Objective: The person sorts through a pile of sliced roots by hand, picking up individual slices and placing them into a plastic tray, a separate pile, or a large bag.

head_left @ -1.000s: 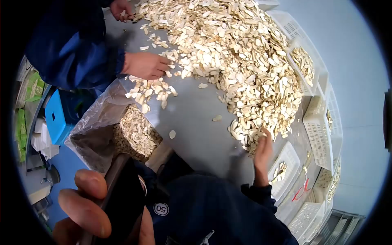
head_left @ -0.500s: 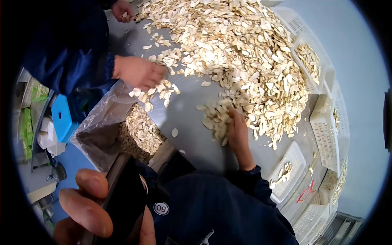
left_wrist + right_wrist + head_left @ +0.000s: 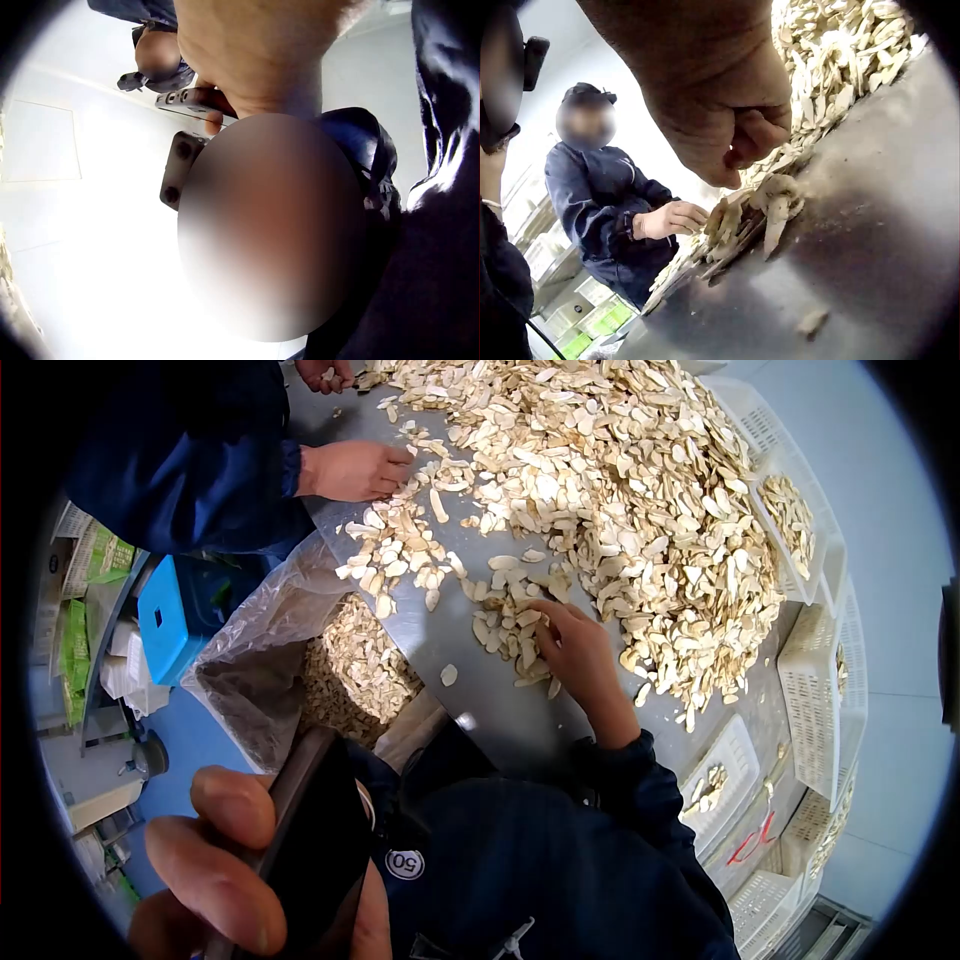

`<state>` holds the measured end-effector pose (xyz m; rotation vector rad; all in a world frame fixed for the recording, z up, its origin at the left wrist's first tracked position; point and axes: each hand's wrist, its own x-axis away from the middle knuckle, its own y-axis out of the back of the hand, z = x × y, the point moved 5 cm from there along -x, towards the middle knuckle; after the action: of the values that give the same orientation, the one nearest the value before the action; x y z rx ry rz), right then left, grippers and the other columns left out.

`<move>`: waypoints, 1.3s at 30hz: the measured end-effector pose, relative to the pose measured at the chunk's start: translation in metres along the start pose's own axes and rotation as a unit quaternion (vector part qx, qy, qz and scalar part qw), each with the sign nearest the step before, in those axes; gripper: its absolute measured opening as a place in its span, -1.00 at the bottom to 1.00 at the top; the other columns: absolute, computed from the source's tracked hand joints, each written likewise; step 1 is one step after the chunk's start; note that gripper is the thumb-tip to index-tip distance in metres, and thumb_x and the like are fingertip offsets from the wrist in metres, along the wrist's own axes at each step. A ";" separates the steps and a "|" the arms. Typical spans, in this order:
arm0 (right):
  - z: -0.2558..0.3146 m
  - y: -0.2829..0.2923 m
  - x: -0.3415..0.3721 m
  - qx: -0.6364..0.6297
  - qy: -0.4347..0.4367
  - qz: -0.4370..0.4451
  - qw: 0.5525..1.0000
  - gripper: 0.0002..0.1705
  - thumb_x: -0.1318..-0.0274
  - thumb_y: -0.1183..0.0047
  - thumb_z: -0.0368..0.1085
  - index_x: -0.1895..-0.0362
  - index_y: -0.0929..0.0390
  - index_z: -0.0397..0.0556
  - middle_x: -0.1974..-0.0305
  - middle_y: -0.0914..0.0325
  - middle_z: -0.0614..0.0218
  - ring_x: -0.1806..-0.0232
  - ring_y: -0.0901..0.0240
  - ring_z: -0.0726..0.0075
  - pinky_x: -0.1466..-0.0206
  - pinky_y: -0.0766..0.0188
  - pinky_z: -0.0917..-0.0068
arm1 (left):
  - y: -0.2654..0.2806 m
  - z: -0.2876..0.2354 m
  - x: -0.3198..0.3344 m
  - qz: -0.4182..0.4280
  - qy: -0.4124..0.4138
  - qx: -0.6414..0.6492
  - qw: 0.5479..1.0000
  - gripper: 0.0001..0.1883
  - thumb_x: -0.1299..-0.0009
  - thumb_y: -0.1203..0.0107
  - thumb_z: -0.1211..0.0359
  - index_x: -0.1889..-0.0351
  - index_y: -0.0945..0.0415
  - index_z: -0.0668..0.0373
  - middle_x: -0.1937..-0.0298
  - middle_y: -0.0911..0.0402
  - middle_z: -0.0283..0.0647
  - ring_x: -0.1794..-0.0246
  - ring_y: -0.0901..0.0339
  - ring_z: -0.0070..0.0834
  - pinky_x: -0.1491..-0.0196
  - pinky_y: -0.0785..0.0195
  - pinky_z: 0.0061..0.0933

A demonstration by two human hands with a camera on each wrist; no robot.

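The right hand point(image 3: 580, 655) leans over a small batch of slices point(image 3: 522, 645) on the grey table point(image 3: 520, 730), and the likeliest mishap is spillage: a quick sweep toward nine o'clock could carry slices past the table's edge and wide of the plastic bag point(image 3: 270, 625) beyond it. One loose slice point(image 3: 449, 675) lies near that edge, so it could be the first to drop. The bag's limp wall might also fold inward and catch pieces. At ten o'clock, another person's hand point(image 3: 355, 470) touches a second scatter, so careless reaching could mix the two lots. The left hand point(image 3: 215, 880) grips a phone point(image 3: 305, 840) between fingers and thumb, which leaves it poorly placed to steady the bag. The right fingers are bent, with their tips at the batch; the wrist view is too murky to tell whether they pinch a slice. As for the slices, they are thin, flat and oblong, cream to pale tan with browner rims, some slightly curled, and probably slide easily. Most sit in the broad heap point(image 3: 620, 490) at about twelve o'clock from the right hand; many more fill the bag at nine o'clock.
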<state>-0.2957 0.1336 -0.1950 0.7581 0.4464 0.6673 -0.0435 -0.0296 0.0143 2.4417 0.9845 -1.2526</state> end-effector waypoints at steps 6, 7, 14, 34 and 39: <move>-0.020 0.004 0.000 -0.049 -0.069 0.050 0.995 -0.78 -0.22 -0.24 -0.27 0.06 -0.67 0.00 0.38 -0.58 0.19 0.45 -0.53 0.13 0.35 -0.43 0.24 | 0.002 -0.014 0.010 -0.069 0.200 -0.050 0.976 -0.59 -0.47 -0.17 0.35 -0.10 -0.20 -0.31 -0.14 -0.19 -0.54 -0.06 -0.26 -0.40 -0.35 -0.30 -0.19; -0.030 0.011 -0.008 -0.010 -0.098 0.029 0.995 -0.77 -0.21 -0.25 -0.27 0.05 -0.66 0.01 0.31 -0.62 0.16 0.40 -0.58 0.06 0.31 -0.47 0.19 | 0.002 -0.015 0.011 -0.077 0.226 -0.052 0.970 -0.60 -0.46 -0.19 0.37 -0.06 -0.21 -0.30 -0.11 -0.22 -0.53 -0.03 -0.27 -0.43 -0.35 -0.31 -0.22; -0.048 0.006 -0.029 0.088 -0.070 -0.003 0.994 -0.76 -0.23 -0.25 -0.22 0.09 -0.63 -0.05 0.21 -0.66 0.10 0.28 -0.63 -0.06 0.23 -0.52 0.11 | -0.006 -0.024 0.012 -0.134 0.376 -0.073 0.914 -0.66 -0.41 -0.29 0.47 0.20 -0.34 -0.21 0.16 -0.43 -0.46 0.18 -0.38 -0.62 -0.34 -0.38 -0.43; -0.053 0.018 -0.035 0.045 -0.080 -0.062 0.994 -0.81 -0.24 -0.20 -0.23 0.17 -0.71 -0.06 0.28 -0.64 0.12 0.34 -0.62 -0.02 0.26 -0.50 0.14 | -0.069 0.032 -0.035 -0.286 -0.101 -0.156 0.940 -0.29 -0.59 0.03 0.15 -0.64 0.04 -0.63 -0.74 0.27 -0.76 -0.53 0.01 0.01 -0.44 -0.03 0.35; -0.057 0.030 -0.019 0.001 -0.178 -0.020 0.984 -0.78 -0.23 -0.19 -0.24 0.22 -0.72 -0.14 0.51 -0.60 0.12 0.50 -0.53 0.08 0.33 -0.43 0.23 | -0.051 0.029 -0.032 -0.114 -0.055 -0.148 0.981 -0.29 -0.59 0.02 0.15 -0.63 0.04 -0.69 -0.74 0.29 -0.79 -0.54 0.03 -0.02 -0.45 -0.01 0.34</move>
<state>-0.3546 0.1644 -0.2070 0.8478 0.1332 0.4808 -0.1091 -0.0201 0.0269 2.0574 1.3422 -1.1934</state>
